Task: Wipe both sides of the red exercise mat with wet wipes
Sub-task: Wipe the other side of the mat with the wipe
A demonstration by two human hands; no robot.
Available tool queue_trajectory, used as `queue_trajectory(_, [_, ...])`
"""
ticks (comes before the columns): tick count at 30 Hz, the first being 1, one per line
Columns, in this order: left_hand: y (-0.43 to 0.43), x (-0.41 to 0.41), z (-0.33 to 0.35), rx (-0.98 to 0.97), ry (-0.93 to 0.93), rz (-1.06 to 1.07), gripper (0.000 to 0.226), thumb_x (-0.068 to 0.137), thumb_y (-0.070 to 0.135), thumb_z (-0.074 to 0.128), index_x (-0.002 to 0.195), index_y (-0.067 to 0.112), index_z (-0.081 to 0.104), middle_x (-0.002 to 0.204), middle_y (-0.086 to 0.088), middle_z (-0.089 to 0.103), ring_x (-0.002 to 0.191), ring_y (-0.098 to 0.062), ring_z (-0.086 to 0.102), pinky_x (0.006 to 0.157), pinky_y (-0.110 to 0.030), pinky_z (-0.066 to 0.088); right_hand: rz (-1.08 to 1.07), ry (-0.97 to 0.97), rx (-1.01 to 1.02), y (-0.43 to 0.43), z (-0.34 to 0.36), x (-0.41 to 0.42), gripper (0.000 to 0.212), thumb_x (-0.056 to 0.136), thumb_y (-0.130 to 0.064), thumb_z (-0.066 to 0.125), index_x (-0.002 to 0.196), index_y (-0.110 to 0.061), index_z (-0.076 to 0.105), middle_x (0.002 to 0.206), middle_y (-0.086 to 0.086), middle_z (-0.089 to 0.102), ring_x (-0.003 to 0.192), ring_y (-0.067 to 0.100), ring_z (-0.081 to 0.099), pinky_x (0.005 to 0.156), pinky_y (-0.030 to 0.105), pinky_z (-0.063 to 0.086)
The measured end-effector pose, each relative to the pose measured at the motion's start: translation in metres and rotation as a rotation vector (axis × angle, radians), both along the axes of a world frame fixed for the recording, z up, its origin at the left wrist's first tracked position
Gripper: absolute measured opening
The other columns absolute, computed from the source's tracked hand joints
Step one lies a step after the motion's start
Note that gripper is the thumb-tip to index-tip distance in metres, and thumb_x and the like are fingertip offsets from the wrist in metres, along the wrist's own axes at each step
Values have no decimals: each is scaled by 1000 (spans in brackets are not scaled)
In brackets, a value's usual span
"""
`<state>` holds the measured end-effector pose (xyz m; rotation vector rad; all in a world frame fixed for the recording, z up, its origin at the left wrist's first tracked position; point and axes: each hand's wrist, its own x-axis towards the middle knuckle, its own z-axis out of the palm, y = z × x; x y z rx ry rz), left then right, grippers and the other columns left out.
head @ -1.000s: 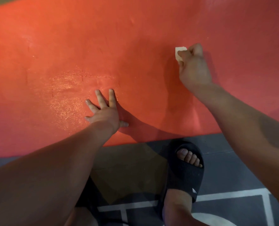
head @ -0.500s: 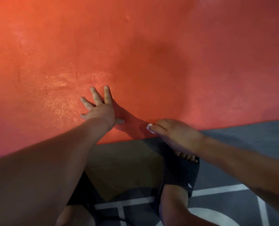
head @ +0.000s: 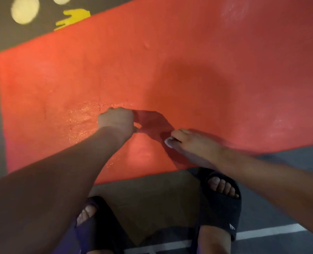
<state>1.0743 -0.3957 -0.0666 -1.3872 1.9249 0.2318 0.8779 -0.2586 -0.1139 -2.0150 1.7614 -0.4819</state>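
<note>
The red exercise mat [head: 188,61] lies flat on the floor and fills most of the view, with a wet, glistening patch at its left middle. My right hand [head: 192,143] rests low on the mat near its front edge and pinches a small white wet wipe [head: 169,142] under its fingertips. My left hand [head: 116,121] is on the mat a little to the left, its fingers curled under into a loose fist with nothing seen in it.
My two feet in black slides [head: 221,198] stand on the dark grey floor [head: 298,189] just in front of the mat. White lines cross the floor at the bottom. Yellow and pale floor markings [head: 73,17] show beyond the mat's far left corner.
My right hand swept the wipe from far right down to the near edge. My left hand went from spread flat to curled. The view pulled back, showing the mat's far edge.
</note>
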Motion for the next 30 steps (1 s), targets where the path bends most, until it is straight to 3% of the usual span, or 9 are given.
queue_trajectory(3, [-34, -9, -7, 50, 114, 2, 90, 80, 53, 81, 152, 21, 37, 154, -12, 42, 140, -40, 40, 109, -48, 43, 205, -3, 4, -38, -3, -1, 14, 98, -26, 61, 99, -14, 67, 94, 9, 62, 86, 29, 65, 67, 30, 55])
queue_trajectory(5, [-54, -18, -13, 125, 106, 7, 127, 74, 57, 84, 163, 19, 3, 169, -21, 3, 153, -47, 15, 124, -54, 20, 124, 104, -130, -81, -14, -30, 4, 95, -19, 63, 100, -18, 63, 86, 8, 53, 79, 34, 62, 60, 39, 54])
queue_trajectory(7, [-66, -24, -19, 147, 53, 43, 142, 70, 59, 86, 161, 23, -18, 165, -23, -22, 153, -49, -8, 124, -61, 4, -117, 140, -88, -123, -18, -57, 27, 94, -15, 47, 114, -12, 65, 96, 17, 56, 91, 41, 59, 73, 46, 53])
queue_trajectory(10, [-70, -29, -24, 175, 38, 199, 146, 71, 52, 88, 153, 38, -31, 161, -11, -40, 146, -57, -22, 119, -69, 13, -158, 213, -126, -137, -25, -54, 42, 92, -14, 38, 123, -4, 64, 108, 20, 60, 102, 42, 57, 86, 47, 52])
queue_trajectory(14, [-75, -25, -34, 214, 81, 266, 145, 74, 45, 89, 150, 44, -36, 156, -6, -47, 144, -57, -27, 115, -71, 24, 265, 156, -64, -105, -28, -23, 29, 89, -16, 46, 104, -10, 70, 94, 10, 59, 87, 32, 60, 70, 43, 57])
queue_trajectory(19, [-78, -27, -33, 246, 58, 271, 146, 75, 43, 89, 147, 45, -38, 155, -6, -49, 143, -58, -28, 112, -72, 28, 350, 119, -8, -140, -23, -30, 26, 99, -25, 48, 114, -13, 65, 106, 11, 58, 97, 32, 59, 79, 48, 55])
queue_trajectory(22, [-80, -29, -31, 261, 50, 277, 146, 75, 42, 89, 147, 44, -38, 154, -7, -50, 143, -57, -29, 112, -73, 28, 84, 149, -93, -190, -26, -48, 46, 95, -34, 32, 115, -12, 68, 104, 14, 54, 99, 37, 57, 80, 43, 51])
queue_trajectory(25, [-82, -29, -30, 277, 55, 294, 147, 75, 39, 89, 147, 45, -39, 152, -5, -52, 142, -56, -32, 110, -75, 28, -146, 113, -23, -214, -27, -48, 32, 91, -16, 49, 113, -13, 72, 98, 15, 56, 96, 37, 57, 80, 40, 47])
queue_trajectory(30, [-84, -28, -35, 273, 53, 305, 151, 70, 40, 92, 142, 50, -40, 150, -2, -55, 142, -54, -34, 108, -77, 30, 437, 69, 52, -142, -14, -7, 16, 99, -20, 55, 112, -21, 64, 104, -1, 55, 102, 19, 58, 86, 35, 47])
